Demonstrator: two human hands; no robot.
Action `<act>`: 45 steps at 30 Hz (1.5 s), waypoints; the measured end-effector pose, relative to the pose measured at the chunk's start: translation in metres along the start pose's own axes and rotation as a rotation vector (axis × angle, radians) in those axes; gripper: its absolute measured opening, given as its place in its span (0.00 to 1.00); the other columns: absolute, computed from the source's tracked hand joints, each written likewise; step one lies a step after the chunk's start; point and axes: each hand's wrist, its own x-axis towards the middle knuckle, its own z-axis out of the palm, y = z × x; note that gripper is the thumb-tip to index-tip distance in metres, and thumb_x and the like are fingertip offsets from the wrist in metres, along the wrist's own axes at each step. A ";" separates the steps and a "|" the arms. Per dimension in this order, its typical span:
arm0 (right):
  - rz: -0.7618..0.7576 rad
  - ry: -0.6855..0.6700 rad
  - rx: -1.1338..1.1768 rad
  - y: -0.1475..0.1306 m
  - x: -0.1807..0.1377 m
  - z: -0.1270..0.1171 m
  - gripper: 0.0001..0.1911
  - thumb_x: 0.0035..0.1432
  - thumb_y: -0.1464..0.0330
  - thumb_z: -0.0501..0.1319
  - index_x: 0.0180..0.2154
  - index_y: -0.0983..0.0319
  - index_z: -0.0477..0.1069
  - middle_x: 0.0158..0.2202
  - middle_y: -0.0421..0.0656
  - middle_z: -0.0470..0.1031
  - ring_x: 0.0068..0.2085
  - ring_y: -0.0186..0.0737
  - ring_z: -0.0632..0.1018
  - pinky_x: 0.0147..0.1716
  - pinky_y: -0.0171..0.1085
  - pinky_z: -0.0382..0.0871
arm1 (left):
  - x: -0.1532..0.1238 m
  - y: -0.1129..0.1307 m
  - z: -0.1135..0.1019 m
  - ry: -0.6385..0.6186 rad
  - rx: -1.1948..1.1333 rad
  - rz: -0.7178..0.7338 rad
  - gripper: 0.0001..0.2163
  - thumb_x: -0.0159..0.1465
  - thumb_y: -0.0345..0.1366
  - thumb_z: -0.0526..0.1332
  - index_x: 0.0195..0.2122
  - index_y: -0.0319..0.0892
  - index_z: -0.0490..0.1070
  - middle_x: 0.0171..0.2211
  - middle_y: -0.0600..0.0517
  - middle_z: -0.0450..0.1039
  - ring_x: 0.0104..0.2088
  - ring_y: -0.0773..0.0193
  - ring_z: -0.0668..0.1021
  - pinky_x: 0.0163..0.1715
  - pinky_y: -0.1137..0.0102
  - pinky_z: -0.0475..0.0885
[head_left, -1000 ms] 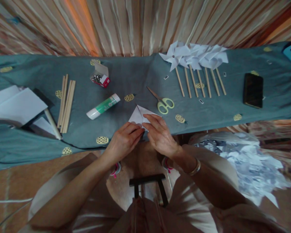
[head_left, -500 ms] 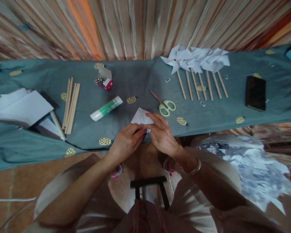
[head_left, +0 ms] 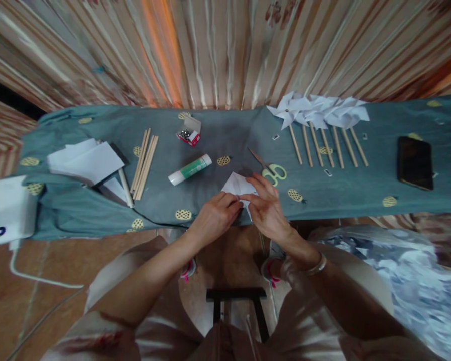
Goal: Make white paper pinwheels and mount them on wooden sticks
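A small piece of white paper [head_left: 233, 184], creased and partly folded, lies at the table's front edge under both hands. My left hand [head_left: 220, 213] is closed, its thumb and fingers pinching the paper's near side. My right hand [head_left: 266, 205] presses on the paper from the right, index finger and thumb close to the left fingertips, other fingers stretched over the sheet. The near part of the paper is hidden by the fingers. Just beyond the right hand lie scissors [head_left: 273, 173] with light green handles. A green and white glue stick [head_left: 190, 169] is left of the paper.
Wooden sticks [head_left: 146, 163], stacked white paper [head_left: 90, 163] and an open box of metal pins [head_left: 190, 131] lie to the left. Several paper pinwheels [head_left: 319, 111] on sticks and a dark phone [head_left: 415, 163] are at right. A bag of paper pieces [head_left: 417, 281] stands below.
The view has shifted left, so the table's things appear further right and a white device shows at the left edge. Both hands stay on the paper, with little change in grip.
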 end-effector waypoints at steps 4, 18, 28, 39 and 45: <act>-0.028 0.016 0.000 0.000 -0.005 -0.001 0.20 0.58 0.77 0.52 0.45 0.57 0.78 0.61 0.47 0.67 0.66 0.53 0.61 0.61 0.58 0.61 | 0.001 0.002 -0.002 -0.004 0.015 0.008 0.08 0.69 0.29 0.55 0.42 0.35 0.74 0.38 0.45 0.74 0.40 0.58 0.75 0.40 0.64 0.76; 0.023 0.070 0.002 0.018 -0.004 -0.012 0.20 0.64 0.71 0.52 0.56 0.60 0.70 0.59 0.50 0.71 0.59 0.53 0.73 0.59 0.57 0.68 | -0.001 -0.005 -0.004 -0.009 0.070 0.045 0.06 0.68 0.29 0.58 0.43 0.36 0.74 0.40 0.47 0.75 0.40 0.59 0.76 0.41 0.66 0.75; 0.058 0.076 0.035 0.007 -0.005 -0.017 0.15 0.63 0.71 0.53 0.46 0.59 0.76 0.53 0.49 0.77 0.53 0.50 0.78 0.57 0.54 0.71 | -0.003 -0.027 -0.013 0.040 0.153 0.022 0.09 0.69 0.29 0.56 0.42 0.36 0.75 0.40 0.45 0.76 0.39 0.58 0.75 0.39 0.65 0.74; 0.027 0.011 0.146 -0.001 -0.008 -0.016 0.14 0.63 0.72 0.53 0.44 0.62 0.77 0.51 0.51 0.79 0.52 0.47 0.79 0.55 0.49 0.74 | -0.004 -0.042 -0.013 0.028 0.131 -0.017 0.10 0.66 0.26 0.57 0.44 0.38 0.76 0.44 0.44 0.77 0.43 0.56 0.75 0.43 0.62 0.75; 0.005 0.009 0.118 -0.004 -0.007 -0.015 0.14 0.63 0.73 0.54 0.44 0.62 0.77 0.50 0.50 0.80 0.50 0.47 0.80 0.54 0.50 0.74 | -0.005 -0.040 -0.015 0.131 0.094 -0.020 0.12 0.66 0.25 0.55 0.47 0.40 0.74 0.48 0.45 0.76 0.46 0.56 0.75 0.46 0.61 0.75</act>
